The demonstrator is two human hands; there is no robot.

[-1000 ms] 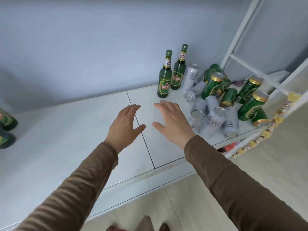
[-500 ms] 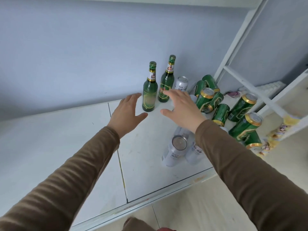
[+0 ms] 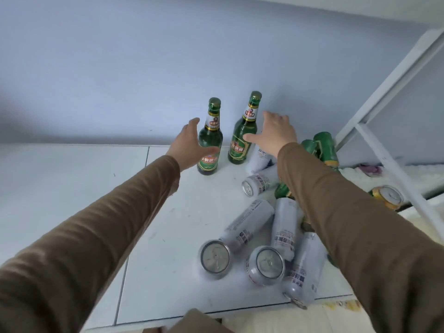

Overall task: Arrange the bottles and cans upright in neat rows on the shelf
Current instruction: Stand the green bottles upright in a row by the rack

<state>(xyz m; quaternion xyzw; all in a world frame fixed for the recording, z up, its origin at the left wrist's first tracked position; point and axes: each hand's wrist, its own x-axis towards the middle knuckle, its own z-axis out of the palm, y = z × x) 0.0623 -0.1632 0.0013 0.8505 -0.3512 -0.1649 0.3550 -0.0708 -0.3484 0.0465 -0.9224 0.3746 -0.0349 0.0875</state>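
Reaching forward in the head view, the left hand (image 3: 189,143) is spread, fingers straight, its thumb lying across the front of the left green glass bottle with the red-and-white label (image 3: 209,143), not curled round it. The right hand (image 3: 274,133) is likewise spread, its thumb at the shoulder of the right green glass bottle (image 3: 242,138), gripping nothing. Both bottles stand upright near the wall at the back of the white shelf (image 3: 168,212), long axes vertical, each just ahead of its own hand, so each hand looks set to take the nearer one. Silver aluminium cans (image 3: 249,224) lie on their sides nearer the front edge, under the right forearm, beside green cans (image 3: 324,145).
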